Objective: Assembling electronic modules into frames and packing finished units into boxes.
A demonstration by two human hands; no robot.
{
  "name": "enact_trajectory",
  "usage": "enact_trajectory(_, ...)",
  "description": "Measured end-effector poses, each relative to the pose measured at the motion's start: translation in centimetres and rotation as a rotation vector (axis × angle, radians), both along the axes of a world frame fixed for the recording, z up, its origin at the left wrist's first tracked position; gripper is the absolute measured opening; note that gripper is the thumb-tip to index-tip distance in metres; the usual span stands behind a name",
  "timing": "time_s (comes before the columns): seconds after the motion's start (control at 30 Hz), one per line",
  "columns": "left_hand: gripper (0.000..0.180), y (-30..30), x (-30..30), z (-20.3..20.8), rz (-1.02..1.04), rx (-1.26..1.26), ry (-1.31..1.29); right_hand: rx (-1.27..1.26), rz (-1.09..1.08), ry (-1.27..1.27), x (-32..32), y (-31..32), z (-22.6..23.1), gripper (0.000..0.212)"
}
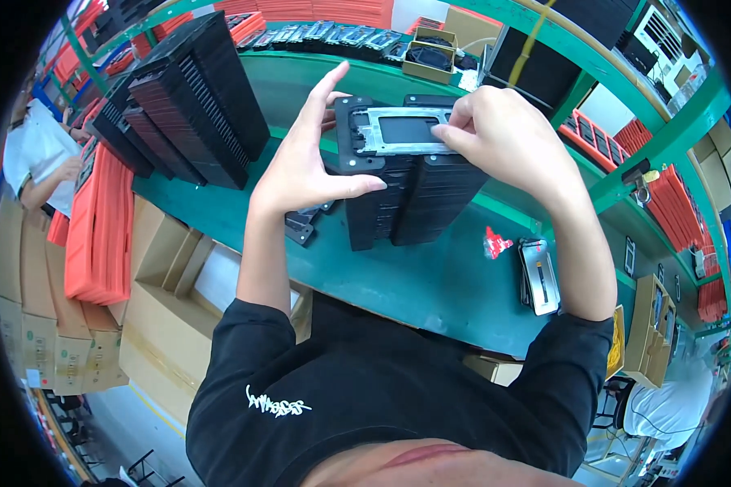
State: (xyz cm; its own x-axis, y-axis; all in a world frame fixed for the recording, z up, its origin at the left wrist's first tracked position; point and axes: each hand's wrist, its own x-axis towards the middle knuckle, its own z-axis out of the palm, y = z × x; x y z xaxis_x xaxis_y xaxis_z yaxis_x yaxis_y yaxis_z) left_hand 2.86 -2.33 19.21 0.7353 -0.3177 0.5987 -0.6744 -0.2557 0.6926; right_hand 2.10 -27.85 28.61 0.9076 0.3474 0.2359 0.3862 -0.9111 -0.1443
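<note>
A silver metal frame plate (402,148) with a dark rectangular centre is found at the upper centre of the frame, lying flat on top of a black tray stack (447,203). The stack is stood upright on the green bench (430,280).

The left hand (300,174) is held spread at the left of the stack, with the thumb extended across its front and the fingers raised; nothing is seen to be gripped by it. The right hand (503,134) is placed over the right end of the plate, fingers bent and thumb tip brought close to the forefinger at the dark centre. Whether an edge is pinched or merely touched cannot be told, as that end is covered by the hand.

The plate is judged to be light, thin and fairly stiff, with a smooth face that may be slippery and readily scratched; the narrow rails could be bent by twisting. Hold is best taken by the outer metal edges at the two short ends, with the dark centre left unpressed. The stack is judged heavy and liable to shift if pushed high up.

At the right of the bench, a small pile of metal plates (542,277) is noted near a red scrap (495,243).
</note>
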Motion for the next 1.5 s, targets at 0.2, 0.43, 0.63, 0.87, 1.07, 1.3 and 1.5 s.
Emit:
enact_trajectory(0.2,0.111,-0.3,-0.5,0.8,0.082,0.163,-0.066,0.032,0.044,0.048,2.1,-0.9,0.4,0.037)
enact_trajectory(0.43,0.105,0.0,-0.4,0.9,0.064,0.184,-0.019,-0.008,0.027,0.234,3.9,-0.2,1.4,0.042)
enact_trajectory(0.63,0.104,-0.1,-0.4,0.9,0.075,0.184,-0.012,-0.102,0.003,0.180,4.3,0.0,1.1,0.041)
enact_trajectory(0.87,0.105,-0.1,-0.5,0.9,0.065,0.160,0.007,-0.065,0.002,0.201,3.9,0.0,1.1,0.039)
enact_trajectory(1.07,0.105,-0.1,-0.4,0.8,0.080,0.179,-0.008,-0.088,-0.024,0.130,3.6,0.1,0.8,0.039)
enact_trajectory(1.3,0.101,-0.1,-0.5,1.2,0.074,0.161,0.009,-0.069,0.020,0.259,4.6,0.3,1.6,0.043)
enact_trajectory(1.5,0.095,0.2,-1.0,1.9,0.085,0.387,-0.053,-0.247,-0.021,0.223,5.6,0.3,1.7,0.049)
